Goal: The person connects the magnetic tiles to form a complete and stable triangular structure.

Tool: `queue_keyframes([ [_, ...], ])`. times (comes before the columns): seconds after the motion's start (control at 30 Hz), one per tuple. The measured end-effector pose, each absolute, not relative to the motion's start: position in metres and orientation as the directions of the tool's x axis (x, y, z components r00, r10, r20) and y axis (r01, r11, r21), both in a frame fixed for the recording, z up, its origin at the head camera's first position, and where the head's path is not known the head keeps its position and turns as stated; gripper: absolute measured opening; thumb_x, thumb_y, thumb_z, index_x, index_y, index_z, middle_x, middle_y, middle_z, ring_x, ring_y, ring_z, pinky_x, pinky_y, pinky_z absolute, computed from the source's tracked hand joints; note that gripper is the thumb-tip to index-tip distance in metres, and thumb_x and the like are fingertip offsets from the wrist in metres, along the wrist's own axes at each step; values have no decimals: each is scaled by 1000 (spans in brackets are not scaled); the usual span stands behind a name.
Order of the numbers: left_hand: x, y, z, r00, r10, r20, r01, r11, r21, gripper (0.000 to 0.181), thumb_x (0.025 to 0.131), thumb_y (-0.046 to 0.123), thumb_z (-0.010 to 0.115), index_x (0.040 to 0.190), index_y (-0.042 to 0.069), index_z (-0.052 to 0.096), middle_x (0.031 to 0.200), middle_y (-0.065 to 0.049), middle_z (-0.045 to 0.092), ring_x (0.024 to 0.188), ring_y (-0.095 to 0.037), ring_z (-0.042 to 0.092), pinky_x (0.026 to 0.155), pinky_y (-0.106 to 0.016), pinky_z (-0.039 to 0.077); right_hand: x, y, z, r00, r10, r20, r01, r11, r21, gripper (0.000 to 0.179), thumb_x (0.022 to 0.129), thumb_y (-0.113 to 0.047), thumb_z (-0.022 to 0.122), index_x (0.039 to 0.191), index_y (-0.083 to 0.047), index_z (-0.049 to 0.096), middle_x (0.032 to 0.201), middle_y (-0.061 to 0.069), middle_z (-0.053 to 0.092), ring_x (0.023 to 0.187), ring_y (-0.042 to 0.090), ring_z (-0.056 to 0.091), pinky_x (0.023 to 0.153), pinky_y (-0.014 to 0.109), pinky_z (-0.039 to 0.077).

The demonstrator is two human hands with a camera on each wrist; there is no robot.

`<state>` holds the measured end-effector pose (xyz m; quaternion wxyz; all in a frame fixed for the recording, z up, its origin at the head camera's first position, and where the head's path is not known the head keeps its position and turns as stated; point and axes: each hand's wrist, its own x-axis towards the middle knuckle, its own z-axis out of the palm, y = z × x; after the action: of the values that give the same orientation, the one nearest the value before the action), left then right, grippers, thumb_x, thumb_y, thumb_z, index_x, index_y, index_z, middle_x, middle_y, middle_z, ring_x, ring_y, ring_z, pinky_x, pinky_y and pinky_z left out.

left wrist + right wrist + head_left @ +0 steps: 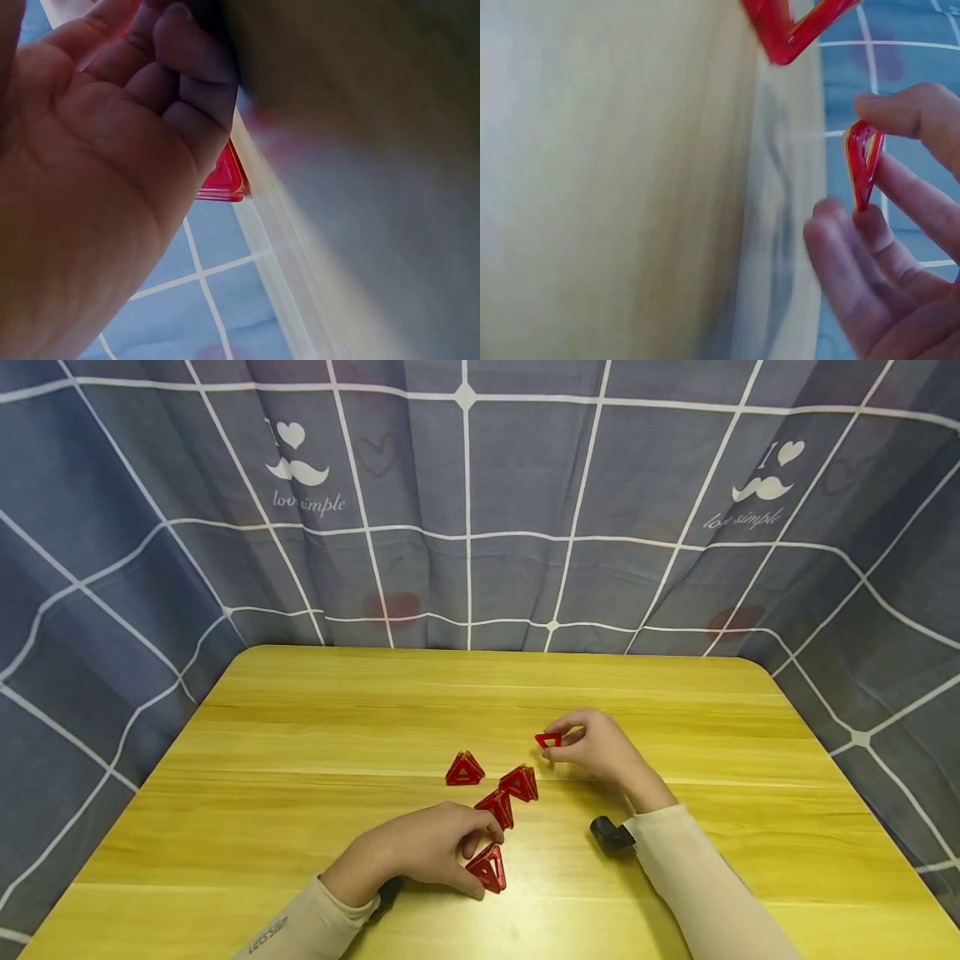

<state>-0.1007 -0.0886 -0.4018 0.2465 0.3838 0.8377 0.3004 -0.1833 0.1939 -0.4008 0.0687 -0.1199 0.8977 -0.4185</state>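
My right hand (596, 747) pinches a single flat red triangle tile (550, 740) with an open centre, raised above the table; in the right wrist view the tile (864, 161) stands edge-on between thumb and fingertips. Nearer the front, my left hand (427, 843) holds a small red pyramid of triangle tiles (489, 868) between thumb and fingers. Just beyond its fingers sits a second red pyramid (495, 810), close to a third (519, 782). Another red pyramid (465, 768) stands apart to their left. In the left wrist view, my palm (97, 165) hides most of its work.
The pieces lie on a yellow wood-grain table (300, 710). A grey-blue curtain (510, 468) with white grid lines encloses its back and sides. Black wrist mounts (611, 835) stick out at the cream sleeves (697, 877).
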Motion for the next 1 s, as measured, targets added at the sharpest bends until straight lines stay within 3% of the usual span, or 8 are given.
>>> queue_keyframes([
  [0.23,-101,-90,-401,-589,786,-190,499,538,680,47,78,26,89,117,16,65,78,10,54,67,0,47,64,-20,44,-162,198,-396,-934,-355,44,-230,500,-835,26,78,-12,87,102,-6,78,95,6,74,84,20,70,70,32,56],
  [0.37,-100,-90,-401,-593,781,-195,490,542,682,48,78,25,89,118,16,64,77,10,54,66,0,47,64,-20,44,-148,200,-395,-900,-434,43,-252,436,-864,28,78,-6,85,104,0,76,101,10,73,87,23,71,73,31,57],
  [0.63,-103,-95,-398,-590,783,-198,439,517,735,48,78,23,90,118,14,63,83,7,58,63,-2,53,61,-21,48,-119,191,-396,-762,-647,7,-249,284,-926,25,79,2,81,102,6,73,102,20,68,86,24,71,76,35,58],
  [1.0,-102,-94,-399,-590,787,-180,478,520,708,38,81,23,88,111,16,66,81,8,58,62,-1,51,61,-20,47,-93,161,-404,-687,-724,-62,-315,374,-872,23,73,6,79,91,-7,74,89,-3,68,77,10,68,70,28,57],
])
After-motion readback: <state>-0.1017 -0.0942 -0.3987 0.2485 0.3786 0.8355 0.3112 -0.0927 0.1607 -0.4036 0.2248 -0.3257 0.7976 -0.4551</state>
